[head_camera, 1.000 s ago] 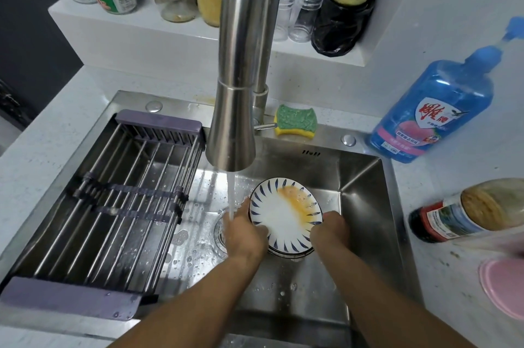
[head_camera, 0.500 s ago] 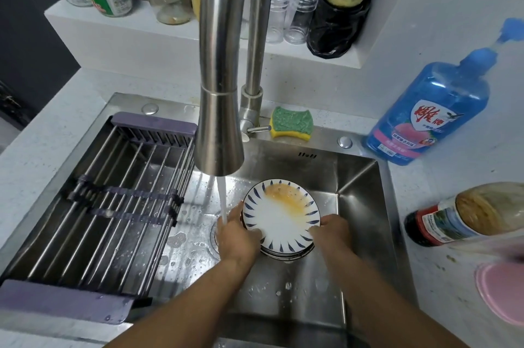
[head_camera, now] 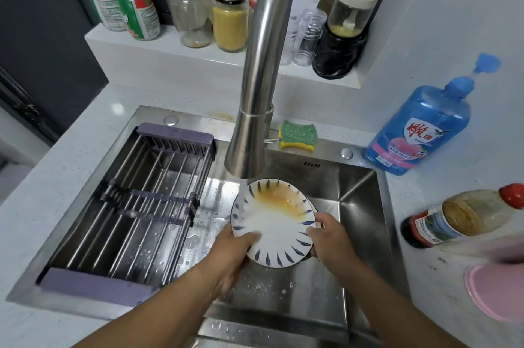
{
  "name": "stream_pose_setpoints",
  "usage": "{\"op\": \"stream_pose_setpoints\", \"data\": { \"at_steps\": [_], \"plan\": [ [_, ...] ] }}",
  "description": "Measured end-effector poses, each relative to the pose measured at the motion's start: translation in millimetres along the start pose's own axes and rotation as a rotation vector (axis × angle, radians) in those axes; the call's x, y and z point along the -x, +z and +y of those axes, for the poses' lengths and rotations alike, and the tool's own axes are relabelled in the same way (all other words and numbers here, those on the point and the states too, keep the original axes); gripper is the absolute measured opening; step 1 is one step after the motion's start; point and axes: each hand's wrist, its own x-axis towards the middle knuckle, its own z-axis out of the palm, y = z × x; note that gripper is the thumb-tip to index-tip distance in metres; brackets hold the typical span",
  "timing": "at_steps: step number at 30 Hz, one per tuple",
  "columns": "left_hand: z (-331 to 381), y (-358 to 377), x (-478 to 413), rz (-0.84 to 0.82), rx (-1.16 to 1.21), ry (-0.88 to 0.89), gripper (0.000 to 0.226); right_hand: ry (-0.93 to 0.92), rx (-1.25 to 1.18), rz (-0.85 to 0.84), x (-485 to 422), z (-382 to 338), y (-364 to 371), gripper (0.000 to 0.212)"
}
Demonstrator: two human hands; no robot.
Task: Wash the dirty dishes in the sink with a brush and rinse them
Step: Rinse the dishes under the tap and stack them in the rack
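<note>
Gripping blue-patterned plate [head_camera: 279, 230] at opposite rims with left hand [head_camera: 231, 248] and right hand [head_camera: 330, 241] (orange residue inside), lower centre, under running faucet [head_camera: 256, 86].

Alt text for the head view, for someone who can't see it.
A person holds a blue-dashed white plate, smeared orange, in a steel sink under a running faucet: the left hand grips its near-left rim, the right hand its right rim, and water hits the left edge. A drying rack fills the sink's left half; a green sponge lies behind.
</note>
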Motion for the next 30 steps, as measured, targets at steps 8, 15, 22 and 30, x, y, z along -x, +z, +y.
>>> {"op": "stream_pose_setpoints", "data": {
  "at_steps": [8,15,22,30],
  "plan": [
    [25,-45,39,-0.040,0.158,-0.032,0.027,-0.240,0.313,0.032,44,-22,41,0.038],
    [43,-79,53,-0.136,0.116,-0.057,0.041,-0.327,0.655,0.034,67,-45,70,0.063],
    [68,-88,49,-0.142,0.200,-0.116,0.046,0.040,0.040,-0.048,79,-72,66,0.022],
    [64,-77,59,-0.072,0.083,-0.228,0.028,0.186,0.011,-0.160,90,-67,50,0.022]
  ]
}}
